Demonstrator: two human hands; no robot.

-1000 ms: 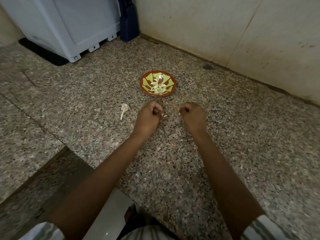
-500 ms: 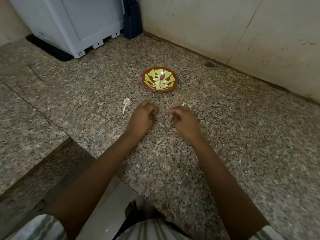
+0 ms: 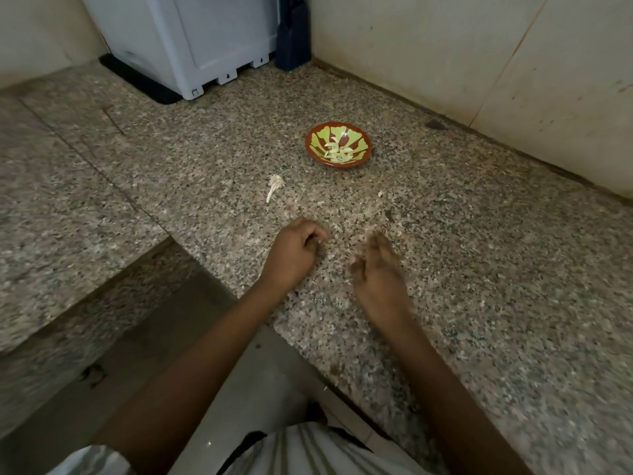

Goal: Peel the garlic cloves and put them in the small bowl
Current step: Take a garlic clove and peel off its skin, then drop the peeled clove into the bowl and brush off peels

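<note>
Showing the peeling step in hand. The left hand (image 3: 294, 250) rests knuckles-up on the granite counter (image 3: 479, 303), fingers curled round a small pale piece at their tips, judged to be a garlic clove (image 3: 320, 240). The right hand (image 3: 378, 272), just beside it but apart, is smeared by motion, so whether its fingers pinch anything cannot be told. Loose skin flakes dot the stone about both hands. Ahead of the left hand lies a dry garlic stalk (image 3: 274, 188). Further ahead, beyond the gap between the hands, stands the small bowl (image 3: 309, 145), holding peeled cloves (image 3: 339, 154). For a clean peel, the left hand should pin the clove by its root end while the right thumbnail lifts the skin at the tip and strips it lengthwise. Only the bare clove should go forward into the bowl. Far beyond the left hand stands a white appliance (image 3: 191, 39).
</note>
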